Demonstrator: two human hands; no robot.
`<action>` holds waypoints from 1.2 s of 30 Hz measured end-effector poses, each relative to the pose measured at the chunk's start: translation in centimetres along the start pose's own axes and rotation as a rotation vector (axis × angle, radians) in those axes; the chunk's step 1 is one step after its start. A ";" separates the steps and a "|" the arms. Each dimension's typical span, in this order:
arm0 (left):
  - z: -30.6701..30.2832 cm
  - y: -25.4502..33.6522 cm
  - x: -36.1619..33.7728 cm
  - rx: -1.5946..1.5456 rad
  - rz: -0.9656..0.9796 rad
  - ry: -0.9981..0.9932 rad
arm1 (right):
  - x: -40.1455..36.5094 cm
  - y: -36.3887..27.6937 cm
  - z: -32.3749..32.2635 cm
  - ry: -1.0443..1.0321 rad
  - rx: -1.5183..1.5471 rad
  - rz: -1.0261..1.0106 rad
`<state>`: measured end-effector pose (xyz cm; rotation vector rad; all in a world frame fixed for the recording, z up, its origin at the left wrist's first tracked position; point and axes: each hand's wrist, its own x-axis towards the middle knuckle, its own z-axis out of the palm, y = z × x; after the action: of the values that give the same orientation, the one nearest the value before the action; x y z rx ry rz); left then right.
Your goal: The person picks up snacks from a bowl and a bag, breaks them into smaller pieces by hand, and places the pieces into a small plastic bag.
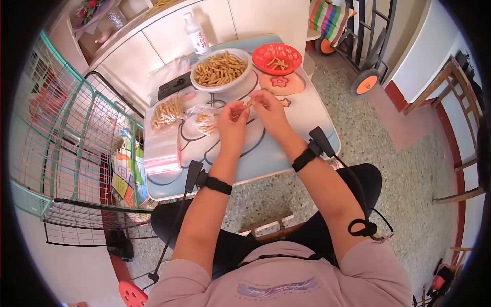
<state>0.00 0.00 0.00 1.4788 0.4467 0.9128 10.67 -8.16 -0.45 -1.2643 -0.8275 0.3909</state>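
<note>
Care suits the small, dry-looking tan stick at upper centre, pinched between left hand and right hand, probably light, brittle, best gripped near its ends.

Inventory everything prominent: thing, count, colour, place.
Patterned tabletop: 1, white and blue, centre
Round bowl: 1, white, tabletop's far side
Perforated plastic basket: 1, red, right of bowl
Filled plastic bags: 2, clear, tabletop's left side
Short stick-like pieces: many, tan, in bowl, basket, filled bags
Flat bag stack: 1, clear, pink-edged, tabletop's near left
Rectangular phone: 1, black, left of bowl
Plastic bottle: 1, whitish, behind bowl
Wire rack panels: several, mostly green, far left
Hand truck: 1, black, orange-wheeled, upper right
Wrist straps: 2, black, forearms
Left hand: 1, bare, over tabletop
Right hand: 1, bare, over tabletop
</note>
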 end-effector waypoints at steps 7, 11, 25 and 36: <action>0.0 0.2 -0.3 -0.020 0.007 0.000 | 0.3 0.7 0.3 0.004 0.050 -0.037; -0.1 0.1 -0.2 -0.003 0.020 -0.017 | 0.3 0.6 0.5 -0.008 0.106 -0.065; -5.5 4.4 -2.2 0.389 0.347 0.590 | 0.9 -4.7 3.0 0.179 -0.023 -0.159; -9.8 2.3 0.4 0.150 -0.102 0.487 | 3.6 -6.6 12.1 -0.360 -0.569 -0.727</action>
<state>-7.71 6.36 1.36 1.3455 0.9558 1.1787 3.02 0.62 7.84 -1.3125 -1.7130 -0.2361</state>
